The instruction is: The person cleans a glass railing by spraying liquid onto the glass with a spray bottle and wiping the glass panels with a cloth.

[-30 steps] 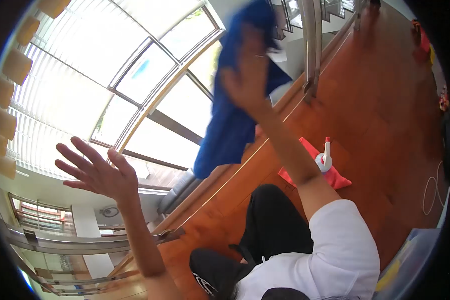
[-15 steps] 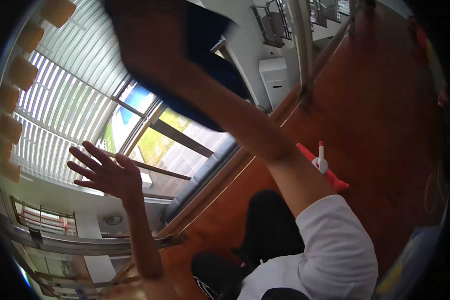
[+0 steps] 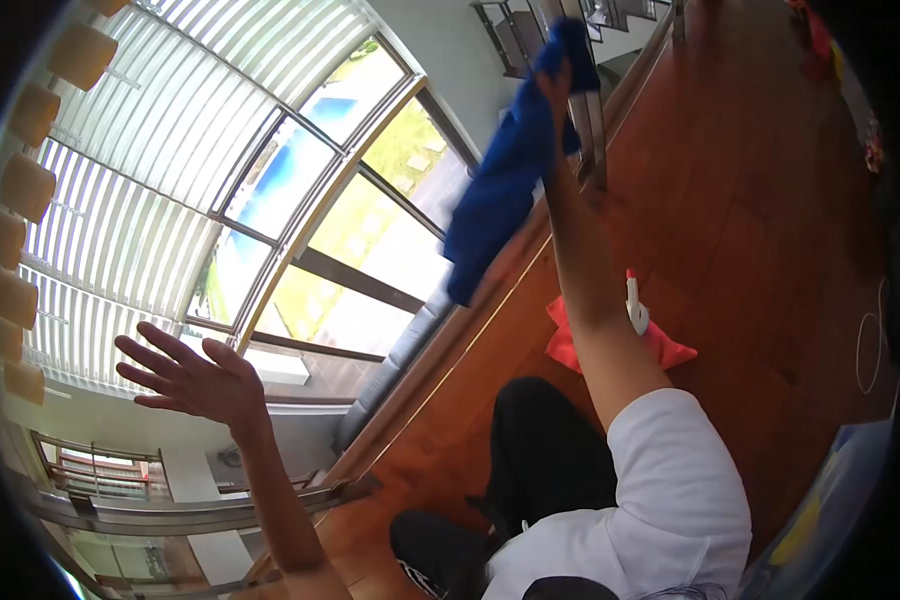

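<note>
My right hand (image 3: 556,88) is raised at the end of the outstretched right arm, its fingers closed around a blue cloth (image 3: 498,195). The cloth hangs loose to the left of the hand and is a little blurred. Off to the left, my left hand (image 3: 192,378) is held up with its fingers spread and nothing in it. Whether its palm touches a clear pane, I cannot tell. Partly behind my right forearm, a white bottle with a red tip (image 3: 635,305) stands by a red cloth (image 3: 673,350) on the floor.
A metal rail (image 3: 210,510) runs along the lower left. Beyond are tall windows with slatted blinds (image 3: 150,200) and a row of orange lamps (image 3: 27,187). The wooden floor (image 3: 730,230) spreads to the right, with a blue and yellow item (image 3: 820,510) at its edge.
My right hand has swung away from the camera toward the upper right, carrying the blue cloth. My left hand has shifted slightly left and down, its fingers still spread.
</note>
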`<state>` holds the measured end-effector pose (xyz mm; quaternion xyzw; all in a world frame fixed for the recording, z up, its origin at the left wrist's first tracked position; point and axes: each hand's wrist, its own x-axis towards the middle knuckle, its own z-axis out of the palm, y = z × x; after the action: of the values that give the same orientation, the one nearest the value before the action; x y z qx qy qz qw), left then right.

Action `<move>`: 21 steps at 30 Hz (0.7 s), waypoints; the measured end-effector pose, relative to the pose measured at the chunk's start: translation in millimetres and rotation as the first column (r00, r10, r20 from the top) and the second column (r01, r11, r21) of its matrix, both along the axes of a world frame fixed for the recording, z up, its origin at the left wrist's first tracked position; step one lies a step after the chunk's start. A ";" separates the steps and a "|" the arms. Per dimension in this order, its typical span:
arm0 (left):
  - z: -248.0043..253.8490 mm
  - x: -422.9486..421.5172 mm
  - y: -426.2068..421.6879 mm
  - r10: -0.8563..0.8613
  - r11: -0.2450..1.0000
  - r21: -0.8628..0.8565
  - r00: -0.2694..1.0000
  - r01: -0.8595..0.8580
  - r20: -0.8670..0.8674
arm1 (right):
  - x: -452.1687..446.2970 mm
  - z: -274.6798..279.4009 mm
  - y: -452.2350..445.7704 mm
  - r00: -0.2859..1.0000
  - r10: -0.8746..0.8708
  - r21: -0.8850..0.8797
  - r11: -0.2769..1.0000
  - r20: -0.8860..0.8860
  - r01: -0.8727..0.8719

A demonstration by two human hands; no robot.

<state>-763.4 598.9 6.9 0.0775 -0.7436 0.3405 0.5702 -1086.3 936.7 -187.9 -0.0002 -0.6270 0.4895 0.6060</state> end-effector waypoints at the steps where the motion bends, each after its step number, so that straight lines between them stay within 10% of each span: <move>1: 0.3 0.6 0.4 0.012 1.000 -0.009 1.000 -0.012 -0.006 | 12.2 -36.8 -2.8 0.990 0.087 -0.088 0.993 0.107 -0.078; 7: -0.9 -1.0 -1.0 0.048 0.999 -0.002 0.999 -0.048 -0.023 | 86.7 -181.3 -36.0 0.759 0.551 -0.605 0.750 0.348 -0.267; 21: 5.2 -0.6 -12.1 0.106 0.982 -0.152 0.994 -0.110 -0.030 | 68.0 -176.1 -1.1 0.637 0.758 -0.816 0.452 0.138 -0.361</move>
<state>-764.0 586.8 12.2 0.0772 -0.7037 0.4263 0.5630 -1018.4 935.6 -363.9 -0.1470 -0.4697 0.8542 0.1675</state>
